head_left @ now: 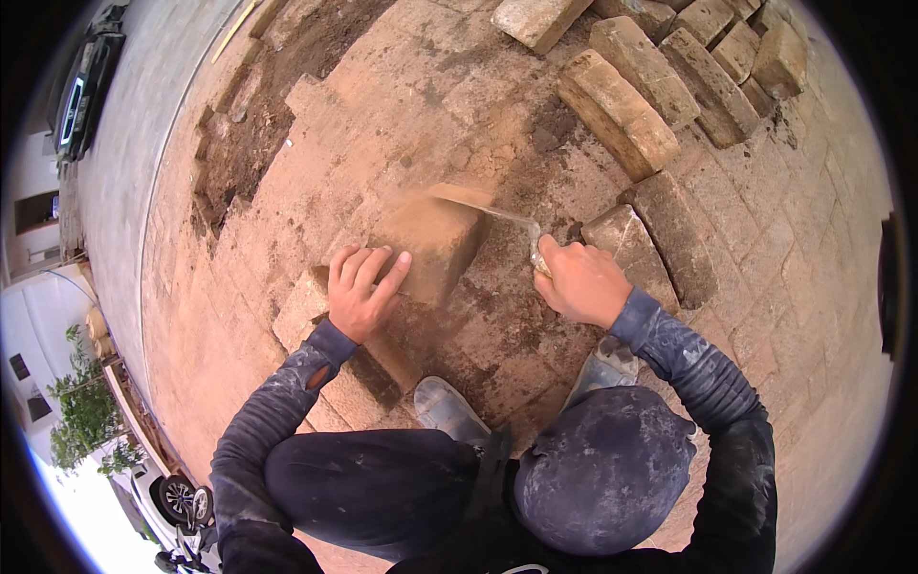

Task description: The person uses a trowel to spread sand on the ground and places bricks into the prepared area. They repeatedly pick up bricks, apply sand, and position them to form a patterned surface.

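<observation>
My left hand (363, 292) holds the left side of a dusty paving block (430, 244), its fingers curved against the surface. My right hand (579, 277) is closed on the handle of a metal trowel (507, 215), whose blade lies at the block's far upper edge, partly blurred in reddish dust. Another block (378, 373) lies under my left wrist, partly hidden by it. Dark loose soil (483, 325) shows between the blocks and my shoes.
Several loose blocks (617, 115) are piled at upper right, and two more (674, 234) lie beside my right hand. A dug strip of soil (253, 134) runs at upper left. Parked vehicles (86, 96) stand at the far left. My shoes (445, 407) are just below the work.
</observation>
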A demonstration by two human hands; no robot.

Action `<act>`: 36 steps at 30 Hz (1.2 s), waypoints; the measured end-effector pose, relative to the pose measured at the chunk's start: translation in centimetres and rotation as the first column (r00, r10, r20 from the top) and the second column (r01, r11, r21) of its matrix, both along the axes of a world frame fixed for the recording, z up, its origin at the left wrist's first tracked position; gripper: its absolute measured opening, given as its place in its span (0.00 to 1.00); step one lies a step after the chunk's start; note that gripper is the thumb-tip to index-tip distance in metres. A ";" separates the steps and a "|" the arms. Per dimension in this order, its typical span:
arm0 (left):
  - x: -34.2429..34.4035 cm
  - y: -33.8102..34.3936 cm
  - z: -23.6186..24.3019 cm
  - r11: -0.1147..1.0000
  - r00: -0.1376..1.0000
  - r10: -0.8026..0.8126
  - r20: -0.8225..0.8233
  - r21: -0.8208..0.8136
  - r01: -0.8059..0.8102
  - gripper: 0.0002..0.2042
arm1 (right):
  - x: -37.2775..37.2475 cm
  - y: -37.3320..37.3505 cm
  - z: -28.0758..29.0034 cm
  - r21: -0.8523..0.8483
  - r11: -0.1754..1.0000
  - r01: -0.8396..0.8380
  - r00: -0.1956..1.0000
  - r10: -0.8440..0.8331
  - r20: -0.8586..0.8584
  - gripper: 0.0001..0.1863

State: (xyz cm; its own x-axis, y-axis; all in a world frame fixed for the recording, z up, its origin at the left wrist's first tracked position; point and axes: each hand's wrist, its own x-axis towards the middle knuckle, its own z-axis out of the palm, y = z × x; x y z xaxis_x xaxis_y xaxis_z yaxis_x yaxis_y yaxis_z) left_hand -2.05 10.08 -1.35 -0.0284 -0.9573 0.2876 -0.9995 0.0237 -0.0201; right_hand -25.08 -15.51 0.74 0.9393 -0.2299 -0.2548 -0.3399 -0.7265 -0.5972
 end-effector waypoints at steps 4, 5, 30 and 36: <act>-0.2 -0.2 0.0 0.999 0.999 0.051 -0.021 0.012 -0.050 0.41 | -0.1 0.1 1.2 0.104 0.994 -0.029 0.999 0.032 -0.029 0.17; -0.2 -0.1 0.0 0.997 0.997 0.068 -0.026 0.038 -0.067 0.41 | -0.3 0.6 2.2 0.163 0.984 -0.071 0.993 0.086 -0.084 0.17; -0.4 -0.7 0.1 0.999 0.999 0.050 -0.011 -0.004 -0.050 0.41 | -1.7 1.1 1.8 0.012 0.997 0.077 0.997 -0.077 -0.019 0.16; -0.5 -0.8 0.2 0.998 0.997 0.061 -0.044 -0.009 -0.061 0.42 | -2.4 2.1 2.4 0.193 0.981 -0.006 0.998 -0.005 0.056 0.16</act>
